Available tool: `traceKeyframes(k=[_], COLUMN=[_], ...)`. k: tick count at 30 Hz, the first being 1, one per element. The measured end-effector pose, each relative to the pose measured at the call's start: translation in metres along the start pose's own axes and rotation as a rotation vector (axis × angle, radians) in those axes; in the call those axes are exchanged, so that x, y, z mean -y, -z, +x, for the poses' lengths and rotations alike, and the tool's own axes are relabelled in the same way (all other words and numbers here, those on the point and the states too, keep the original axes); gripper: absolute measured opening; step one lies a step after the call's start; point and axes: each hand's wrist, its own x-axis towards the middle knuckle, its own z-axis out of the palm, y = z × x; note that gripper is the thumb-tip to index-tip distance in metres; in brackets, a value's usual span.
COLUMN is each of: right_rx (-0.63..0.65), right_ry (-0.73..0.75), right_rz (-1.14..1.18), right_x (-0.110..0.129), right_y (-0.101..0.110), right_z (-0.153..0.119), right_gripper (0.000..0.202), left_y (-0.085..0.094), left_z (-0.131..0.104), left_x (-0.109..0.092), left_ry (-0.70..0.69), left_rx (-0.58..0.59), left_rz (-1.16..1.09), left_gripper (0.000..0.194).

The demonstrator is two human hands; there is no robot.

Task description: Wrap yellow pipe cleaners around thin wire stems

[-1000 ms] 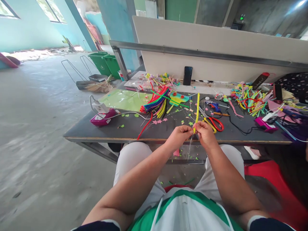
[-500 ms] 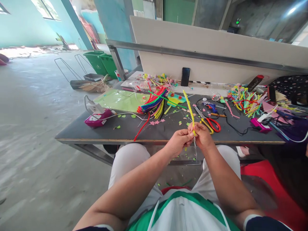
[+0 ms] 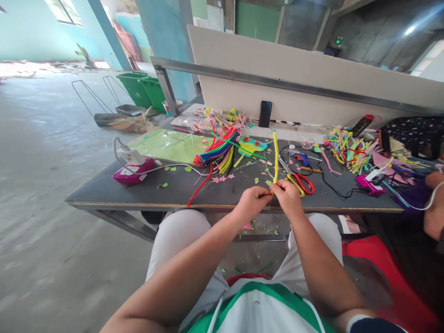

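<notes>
A yellow fuzzy stem (image 3: 276,157) stands nearly upright above the table's front edge, its lower end between my hands. My right hand (image 3: 287,196) pinches it near the bottom. Just to the left, my left hand (image 3: 255,202) has its fingers pressed together at that same lower end, where thin wires hang down. Scissors with red handles (image 3: 305,183) and a pair with yellow handles (image 3: 294,185) lie right of the stem. A bundle of coloured stems (image 3: 222,150) rests to the left, with pink stars (image 3: 218,179) in front of it.
On the dark table (image 3: 104,189) are a magenta power block (image 3: 134,171), a green sheet (image 3: 166,147), a blue glue gun (image 3: 304,158) and a pile of colourful stems (image 3: 350,150). A phone (image 3: 265,114) leans at the back. Another person's hand (image 3: 435,208) shows at the right edge.
The yellow stem has gone from leaning left to nearly upright. Both my hands have shifted slightly left and sit a little closer to its base. Another person's hand has appeared at the right.
</notes>
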Motion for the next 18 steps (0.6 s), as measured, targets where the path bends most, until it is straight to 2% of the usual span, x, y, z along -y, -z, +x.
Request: traceKeyframes(k=[2,7,11,14,18], right_rx=[0.025,0.067,0.079,0.083,0.119], right_ry=[-0.026,-0.059,-0.085,-0.118,-0.107], right_rz=[0.012,0.074,0.178,0.358,0.623], right_x=[-0.002,-0.005,-0.006,-0.007,-0.005], right_y=[0.003,0.004,0.003,0.003,0.004], right_z=[0.001,0.002,0.002,0.003,0.003], right_gripper=[0.028,0.03,0.029,0.025,0.02], left_y=[0.004,0.009,0.005,0.002,0.002], left_z=[0.002,0.003,-0.001,-0.004,-0.009], left_x=[-0.001,0.001,0.0,-0.006,-0.016], left_ry=[-0.069,-0.275,-0.349,-0.276,0.022], left_rx=[0.037,0.043,0.014,-0.036,-0.01], left_rz=[0.028,0.141,0.148,0.065,-0.217], left_gripper=[0.012,0.016,0.019,0.017,0.016])
